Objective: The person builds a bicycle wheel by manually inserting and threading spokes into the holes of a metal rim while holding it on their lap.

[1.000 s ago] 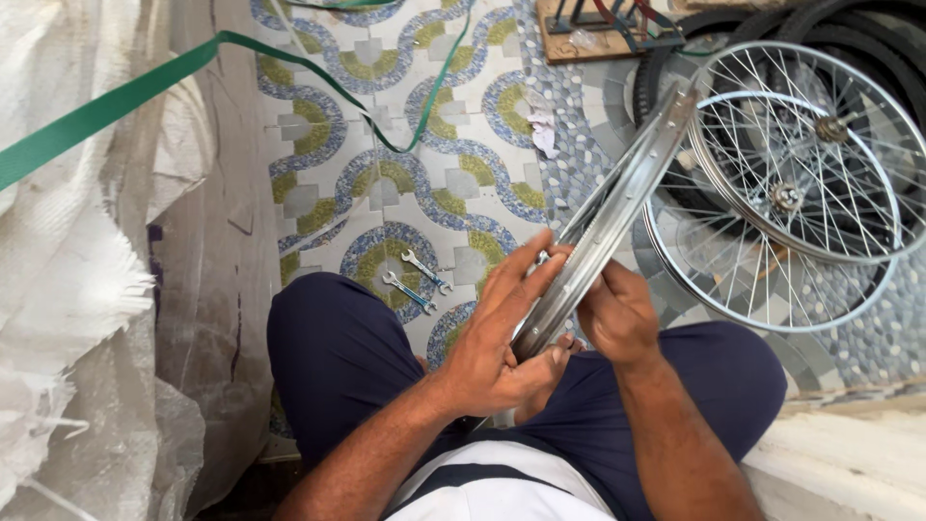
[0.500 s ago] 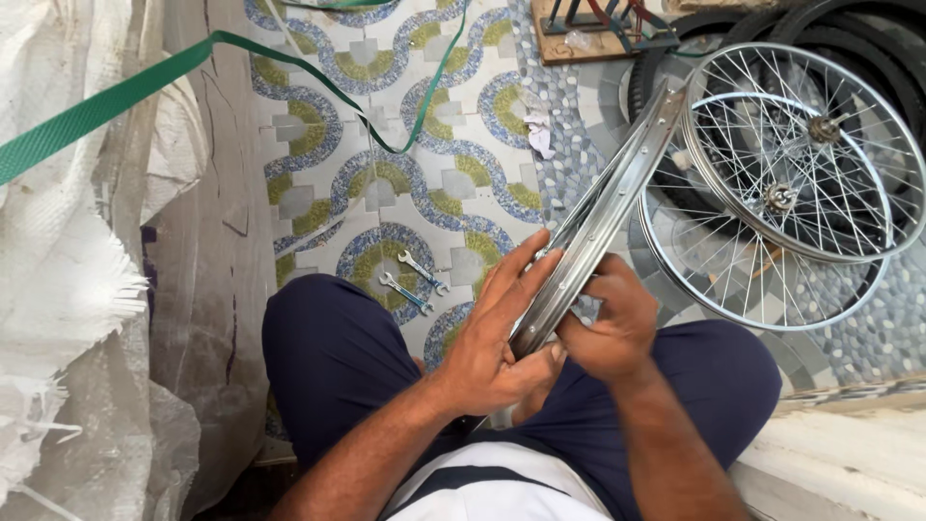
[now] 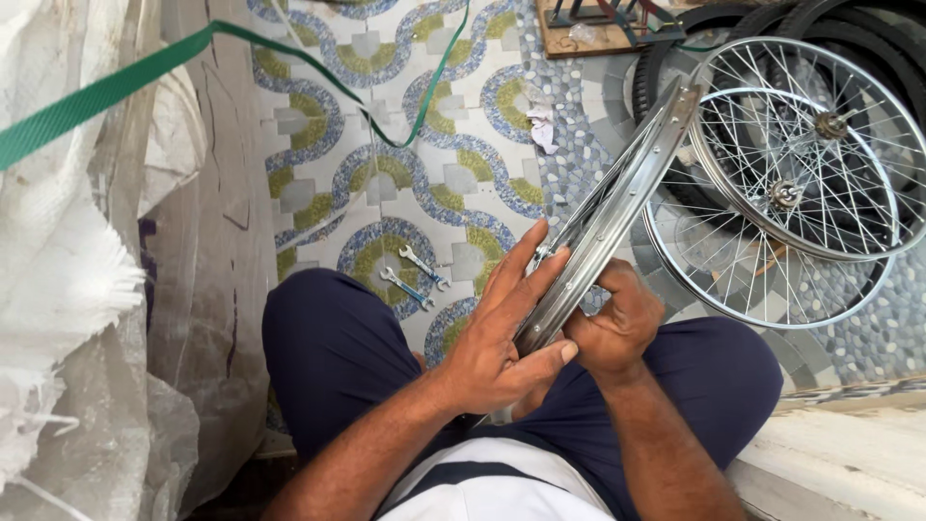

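A shiny metal bicycle wheel rim stands edge-on between my knees, tilted up toward the far right. My left hand grips its lower end, fingers spread along the left side of the rim and thumb across its front. My right hand is closed against the right side of the rim near the same end; what its fingers pinch is hidden. I sit with dark blue trousers on a patterned tile floor.
Two small wrenches lie on the tiles by my left knee. Two spoked wheels and black tyres are stacked at the right. White woven sacks with a green strap stand at the left. A wooden stand sits at the top.
My right hand has shifted slightly along the rim's right side and the rim has turned a little in my hands. The view has drifted slightly.
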